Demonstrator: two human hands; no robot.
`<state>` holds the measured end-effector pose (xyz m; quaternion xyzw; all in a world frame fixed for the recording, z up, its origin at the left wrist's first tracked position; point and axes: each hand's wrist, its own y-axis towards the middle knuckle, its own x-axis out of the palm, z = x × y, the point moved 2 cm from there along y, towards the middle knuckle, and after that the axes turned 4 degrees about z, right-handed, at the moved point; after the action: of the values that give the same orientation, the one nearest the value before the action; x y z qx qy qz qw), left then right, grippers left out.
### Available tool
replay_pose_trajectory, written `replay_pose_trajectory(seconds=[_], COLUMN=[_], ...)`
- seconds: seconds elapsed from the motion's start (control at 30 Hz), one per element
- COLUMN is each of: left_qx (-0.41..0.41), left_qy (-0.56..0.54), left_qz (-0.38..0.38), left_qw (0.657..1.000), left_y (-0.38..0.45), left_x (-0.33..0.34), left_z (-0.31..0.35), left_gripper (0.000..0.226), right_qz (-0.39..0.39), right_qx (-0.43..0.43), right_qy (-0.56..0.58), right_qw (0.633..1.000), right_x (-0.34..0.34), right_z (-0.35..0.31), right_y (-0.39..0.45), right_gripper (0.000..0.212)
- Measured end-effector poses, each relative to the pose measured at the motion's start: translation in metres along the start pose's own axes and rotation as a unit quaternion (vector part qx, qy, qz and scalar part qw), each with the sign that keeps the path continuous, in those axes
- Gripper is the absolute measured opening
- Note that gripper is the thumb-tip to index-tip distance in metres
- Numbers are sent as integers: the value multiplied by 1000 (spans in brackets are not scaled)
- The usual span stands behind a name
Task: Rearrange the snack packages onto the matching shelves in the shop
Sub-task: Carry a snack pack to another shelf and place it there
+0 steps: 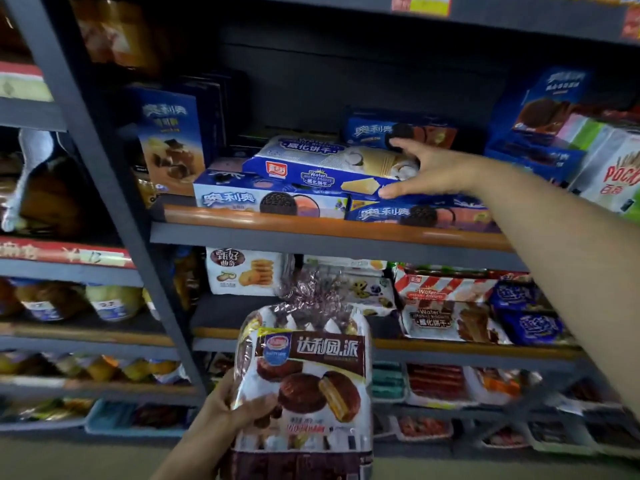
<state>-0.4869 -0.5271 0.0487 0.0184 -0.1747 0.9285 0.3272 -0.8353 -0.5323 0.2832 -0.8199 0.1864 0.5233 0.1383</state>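
Note:
My left hand (235, 407) grips the left edge of a brown and white bag of chocolate pies (304, 379), held upright in front of the lower shelves. My right hand (429, 168) reaches up to the upper shelf (332, 230) and holds the right end of a blue and white wafer biscuit pack (311, 168), thumb underneath and fingers over its top. That pack lies tilted across flat blue cookie boxes (266, 199). Another blue cookie pack (398, 133) lies just behind my fingers.
Tall blue cookie boxes (173, 136) stand at the shelf's left, more blue boxes (540, 109) and a stick-biscuit box (613, 174) at its right. The shelf below holds a white cookie box (242, 271) and wafer packs (446, 306). A dark steel upright (104, 174) divides the racks.

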Motion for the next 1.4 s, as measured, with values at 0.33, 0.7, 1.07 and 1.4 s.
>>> replay_pose_trajectory(seconds=[0.33, 0.7, 1.07, 1.4], left_qx=[-35, -66, -132, -161], left_qy=[-46, -15, -10, -2], left_qz=[16, 11, -29, 21], left_qw=[998, 998, 991, 987], left_y=[7, 21, 35, 54], left_x=[9, 19, 54, 94], left_z=[5, -17, -70, -89], left_gripper=[77, 104, 88, 72], right_qz=[52, 180, 80, 92], right_qx=[-25, -95, 53, 115], right_qy=[40, 167, 142, 176], right_qw=[997, 965, 985, 973], right_x=[2, -10, 126, 152], right_z=[10, 50, 166, 257], right_y=[16, -107, -254, -212], right_gripper=[88, 79, 80, 70])
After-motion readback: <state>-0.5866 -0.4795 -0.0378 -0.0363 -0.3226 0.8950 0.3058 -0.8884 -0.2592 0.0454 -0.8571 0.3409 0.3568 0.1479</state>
